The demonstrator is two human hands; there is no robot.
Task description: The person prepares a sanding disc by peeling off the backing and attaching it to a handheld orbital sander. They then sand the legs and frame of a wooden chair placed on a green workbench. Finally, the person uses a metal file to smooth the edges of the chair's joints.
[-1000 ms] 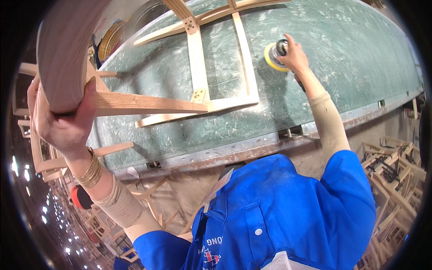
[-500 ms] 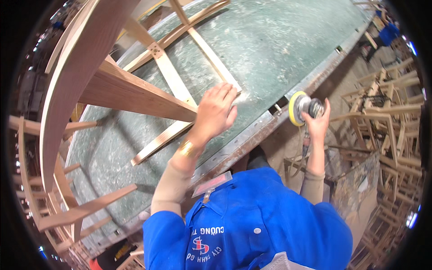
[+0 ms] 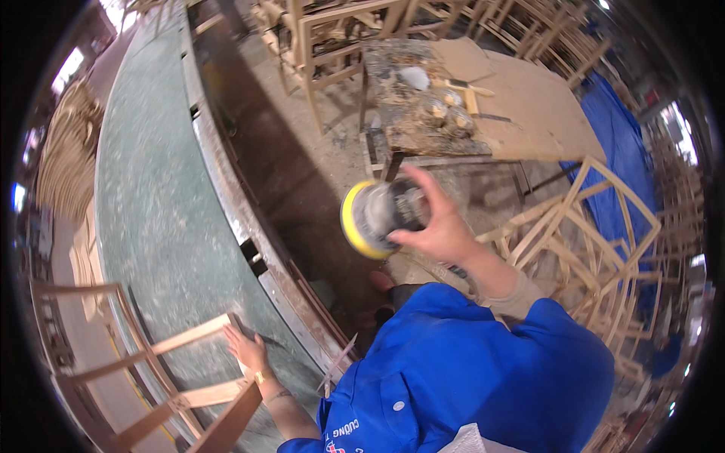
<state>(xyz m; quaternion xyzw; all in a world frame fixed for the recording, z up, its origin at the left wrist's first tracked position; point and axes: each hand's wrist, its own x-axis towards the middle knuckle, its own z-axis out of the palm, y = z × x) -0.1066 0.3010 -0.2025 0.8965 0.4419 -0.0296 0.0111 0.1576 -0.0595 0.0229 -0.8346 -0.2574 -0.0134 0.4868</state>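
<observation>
My right hand [image 3: 447,228] grips a round orbital sander [image 3: 385,215] by its dark top. The sander is held up off the bench, its yellow pad turned to the left, and it is slightly blurred. My left hand [image 3: 249,355] lies with its fingers stretched out against the end of a light wooden bar of a chair frame [image 3: 198,334]. That frame rests on the green-topped workbench [image 3: 162,181] at the lower left. The lower part of the frame runs out of the picture.
Ahead to the right stands a work table [image 3: 529,98] bearing several round metallic things [image 3: 445,113] and a wooden-handled tool [image 3: 472,98]. Wooden frames [image 3: 596,249] are piled at the right, beside a blue sheet [image 3: 615,121]. Stacked curved wood pieces [image 3: 69,151] stand beyond the bench.
My view has swung to the right, bringing in the work table. The sander remains in my right hand and is now more central. My left hand stays at the chair frame.
</observation>
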